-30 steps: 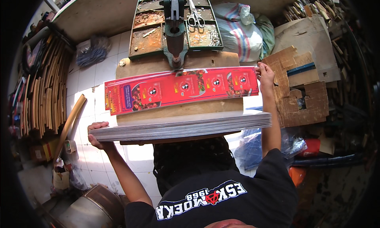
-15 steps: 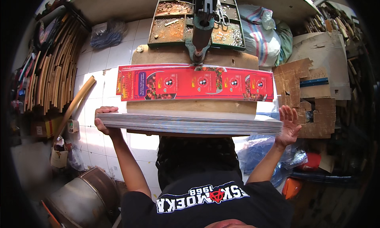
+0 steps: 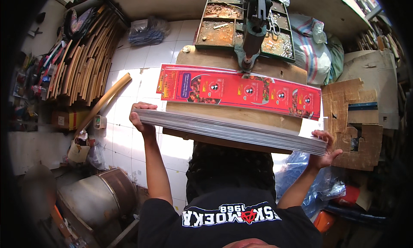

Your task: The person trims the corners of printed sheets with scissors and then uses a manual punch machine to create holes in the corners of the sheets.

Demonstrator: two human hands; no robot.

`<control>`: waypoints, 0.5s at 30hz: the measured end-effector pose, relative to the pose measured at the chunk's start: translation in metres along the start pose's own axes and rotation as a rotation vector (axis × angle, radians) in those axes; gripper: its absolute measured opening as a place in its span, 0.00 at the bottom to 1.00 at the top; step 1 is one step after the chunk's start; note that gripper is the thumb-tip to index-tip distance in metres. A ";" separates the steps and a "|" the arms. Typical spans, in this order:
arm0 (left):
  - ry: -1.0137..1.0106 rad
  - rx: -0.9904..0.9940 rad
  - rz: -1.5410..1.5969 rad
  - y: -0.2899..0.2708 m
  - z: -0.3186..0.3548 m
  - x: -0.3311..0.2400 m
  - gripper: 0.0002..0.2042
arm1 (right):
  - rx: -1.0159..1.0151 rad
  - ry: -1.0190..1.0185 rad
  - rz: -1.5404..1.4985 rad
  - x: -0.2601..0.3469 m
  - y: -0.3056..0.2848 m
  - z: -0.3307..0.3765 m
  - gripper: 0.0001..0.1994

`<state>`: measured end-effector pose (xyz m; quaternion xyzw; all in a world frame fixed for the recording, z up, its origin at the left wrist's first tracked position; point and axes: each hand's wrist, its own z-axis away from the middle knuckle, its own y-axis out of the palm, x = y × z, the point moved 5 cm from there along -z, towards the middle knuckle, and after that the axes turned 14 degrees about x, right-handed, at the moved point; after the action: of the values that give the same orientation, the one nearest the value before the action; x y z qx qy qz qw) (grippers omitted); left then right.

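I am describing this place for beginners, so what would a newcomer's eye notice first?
Probably the bright red printed sheets, lying across the wooden board in front of the dark press. Next, the thick grey-edged stack nearer the person, with the left hand and right hand at its ends.

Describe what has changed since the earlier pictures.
The right hand left the far right corner of the red sheets and moved toward the body to the right end of the grey stack. The left hand stays at its left end; the sheets remain on the board.

Striped white sack [image 3: 306, 50] beside green sack [image 3: 336, 61]; drum [image 3: 92, 198] lower left; stacked brown sheets [image 3: 84, 65] upper left
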<state>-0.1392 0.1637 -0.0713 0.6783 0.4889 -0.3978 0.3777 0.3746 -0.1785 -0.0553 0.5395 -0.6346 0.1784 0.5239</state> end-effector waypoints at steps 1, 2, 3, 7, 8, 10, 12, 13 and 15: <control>-0.003 -0.002 -0.001 0.000 0.000 0.000 0.25 | -0.064 0.050 0.046 -0.004 -0.015 -0.003 0.41; -0.006 -0.003 -0.001 0.000 0.000 0.000 0.25 | -0.129 0.098 0.094 -0.007 -0.031 -0.007 0.40; -0.011 0.000 0.000 0.002 0.000 0.001 0.26 | -0.116 0.120 0.429 -0.010 -0.050 -0.016 0.34; -0.036 0.016 -0.063 -0.003 0.003 -0.001 0.26 | 0.301 0.222 1.331 -0.006 -0.017 -0.071 0.36; -0.031 0.013 -0.068 -0.004 0.004 -0.002 0.26 | 0.409 0.219 1.418 -0.010 -0.010 -0.080 0.38; -0.016 0.008 -0.061 -0.001 0.003 0.000 0.26 | 0.539 0.219 1.472 -0.014 -0.001 -0.091 0.43; -0.015 0.009 -0.064 0.000 0.004 -0.001 0.26 | 0.590 0.229 1.393 -0.023 0.008 -0.097 0.47; -0.013 0.007 -0.066 0.001 0.004 -0.002 0.26 | 0.574 0.258 1.268 -0.027 0.011 -0.098 0.47; 0.000 0.011 -0.057 0.001 0.004 -0.004 0.25 | 0.518 0.259 1.236 -0.029 0.021 -0.096 0.45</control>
<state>-0.1394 0.1583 -0.0694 0.6661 0.5060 -0.4111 0.3622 0.3983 -0.0806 -0.0357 0.1601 -0.6952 0.6541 0.2514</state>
